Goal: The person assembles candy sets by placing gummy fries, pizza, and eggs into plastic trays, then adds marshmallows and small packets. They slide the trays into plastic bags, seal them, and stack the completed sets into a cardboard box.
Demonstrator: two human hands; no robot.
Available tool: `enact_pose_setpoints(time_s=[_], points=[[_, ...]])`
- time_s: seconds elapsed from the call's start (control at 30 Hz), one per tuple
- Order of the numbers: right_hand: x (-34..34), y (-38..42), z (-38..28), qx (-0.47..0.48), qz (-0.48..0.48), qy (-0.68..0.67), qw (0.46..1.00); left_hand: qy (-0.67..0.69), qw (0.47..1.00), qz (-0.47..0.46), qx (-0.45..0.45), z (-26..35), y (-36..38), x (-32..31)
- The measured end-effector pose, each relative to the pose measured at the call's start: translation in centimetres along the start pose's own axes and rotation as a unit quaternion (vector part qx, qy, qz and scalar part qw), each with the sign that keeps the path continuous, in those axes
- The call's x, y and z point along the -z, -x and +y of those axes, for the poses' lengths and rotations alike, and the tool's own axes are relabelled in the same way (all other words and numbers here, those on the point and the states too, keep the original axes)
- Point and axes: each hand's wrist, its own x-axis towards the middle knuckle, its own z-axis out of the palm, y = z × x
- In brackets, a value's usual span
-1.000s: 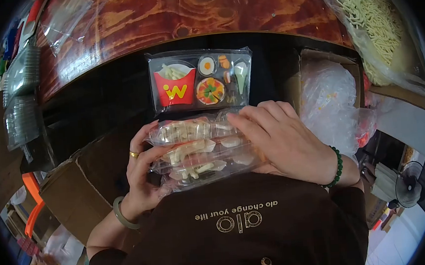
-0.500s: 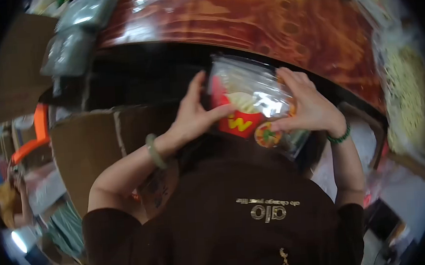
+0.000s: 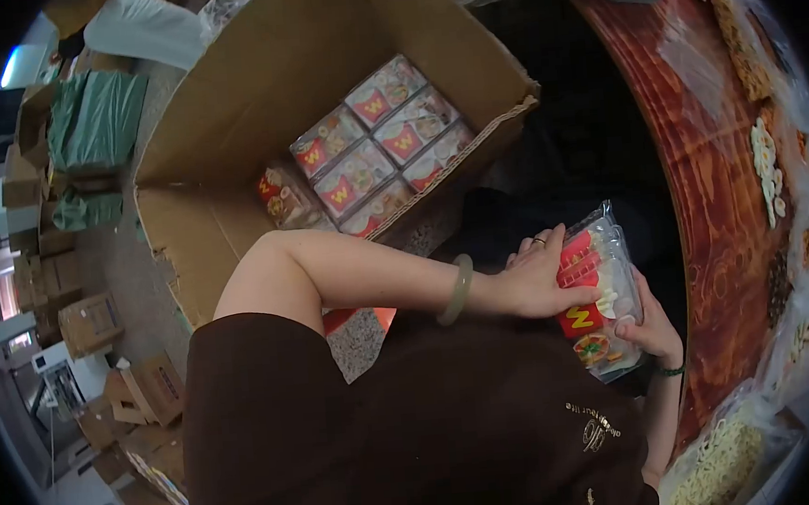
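Between my two hands is a clear plastic package point(image 3: 617, 254) with red and yellow printed parts, a "W" mark and small food-shaped pieces inside. My left hand point(image 3: 540, 279), with a jade bangle at the wrist, wraps over its left side, thumb across the front. On the opposite edge my right hand point(image 3: 652, 324) grips it, thumb on the front face. The package is held tilted beside the table's edge. To the left, an open cardboard carton point(image 3: 252, 89) holds several similar packages point(image 3: 404, 138) stacked in rows.
A glossy reddish-brown table point(image 3: 700, 185) curves along the right. Loose food-shaped pieces point(image 3: 767, 171) and a bag of pale pieces point(image 3: 719, 460) lie on it. Green wrapped bundles point(image 3: 95, 119) and more cardboard boxes point(image 3: 151, 387) stand on the floor at far left.
My view has swung left, bringing the open carton with packages into sight. The package stays in both hands and now appears turned, with my left hand further over it.
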Motion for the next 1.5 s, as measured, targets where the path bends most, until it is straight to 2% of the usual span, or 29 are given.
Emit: enact_pose_setpoints(time_s=[0.23, 0.3, 0.37, 0.43, 0.5, 0.53, 0.6, 0.63, 0.7, 0.73, 0.8, 0.83, 0.97, 1.0, 1.03, 1.07, 1.13, 1.27, 1.3, 1.37, 1.43, 1.5], points=[[-1.5, -4.1, -4.8, -0.079, -0.147, -0.102, 0.981, 0.008, 0.998, -0.035, 0.044, -0.5, 2.8, 3.0], [-1.4, -5.4, -5.1, -0.082, -0.152, -0.133, 0.976, 0.024, 0.996, -0.036, -0.081, -1.0, 3.2, 5.0], [-0.9, -6.3, -5.7, -0.095, -0.158, -0.120, 0.976, 0.082, 0.975, 0.017, -0.208, -0.1, 5.2, 10.9], [0.2, -7.3, -6.0, -0.105, -0.161, -0.107, 0.975, 0.179, 0.937, 0.116, -0.276, 0.0, 5.7, 16.1], [1.9, -8.1, -5.6, -0.121, -0.185, -0.082, 0.972, 0.216, 0.913, 0.214, -0.271, -0.5, 6.4, 21.8], [2.7, -8.3, -5.9, -0.128, -0.185, -0.078, 0.971, 0.153, 0.925, 0.250, -0.242, -0.9, 7.4, 24.7], [3.7, -8.4, -6.8, -0.160, -0.175, -0.104, 0.966, 0.177, 0.923, 0.246, -0.239, -3.3, 8.0, 25.7], [2.8, -8.5, -8.4, -0.132, -0.165, -0.136, 0.968, 0.192, 0.921, 0.241, -0.239, -4.7, 8.3, 26.6], [5.2, -7.8, -9.5, -0.139, -0.120, -0.112, 0.977, 0.222, 0.916, 0.234, -0.240, -6.6, 7.8, 27.6], [5.3, -7.2, -10.5, -0.089, -0.076, -0.119, 0.986, 0.235, 0.913, 0.232, -0.239, -7.5, 8.1, 27.9], [9.7, -6.5, -10.9, -0.043, -0.083, -0.094, 0.991, 0.261, 0.907, 0.229, -0.241, -8.9, 8.3, 28.3], [7.9, -6.9, -12.3, -0.044, -0.083, -0.091, 0.991, 0.273, 0.903, 0.226, -0.244, -9.7, 8.6, 28.4], [17.2, -8.3, -17.3, -0.020, -0.129, -0.075, 0.989, 0.322, 0.884, 0.213, -0.263, -11.8, 9.2, 28.7], [16.1, -8.2, -18.7, -0.012, -0.139, -0.071, 0.988, 0.332, 0.879, 0.209, -0.270, -12.0, 9.4, 28.5], [10.9, -10.5, -20.9, -0.002, -0.148, -0.066, 0.987, 0.341, 0.874, 0.205, -0.279, -11.4, 9.2, 28.0], [12.0, -13.3, -23.1, 0.011, -0.157, -0.060, 0.986, 0.347, 0.869, 0.201, -0.290, -10.7, 9.5, 27.2], [1.3, -15.9, -26.7, 0.037, -0.180, -0.052, 0.982, 0.358, 0.860, 0.194, -0.307, -9.8, 9.6, 26.6], [-9.6, -19.8, -30.1, 0.052, -0.267, -0.067, 0.960, 0.391, 0.852, 0.204, -0.282, -10.6, 9.1, 26.2], [-9.9, -21.4, -29.8, 0.047, -0.274, -0.068, 0.958, 0.403, 0.847, 0.205, -0.279, -11.6, 9.2, 26.4], [-10.0, -24.0, -29.0, 0.069, -0.171, -0.036, 0.982, 0.426, 0.837, 0.206, -0.275, -13.2, 9.5, 26.7], [-14.3, -23.9, -29.4, 0.048, -0.181, -0.043, 0.981, 0.446, 0.827, 0.205, -0.274, -14.4, 9.4, 27.2], [-17.4, -23.5, -29.5, 0.006, -0.098, -0.026, 0.995, 0.464, 0.817, 0.200, -0.277, -14.9, 9.5, 27.2]])
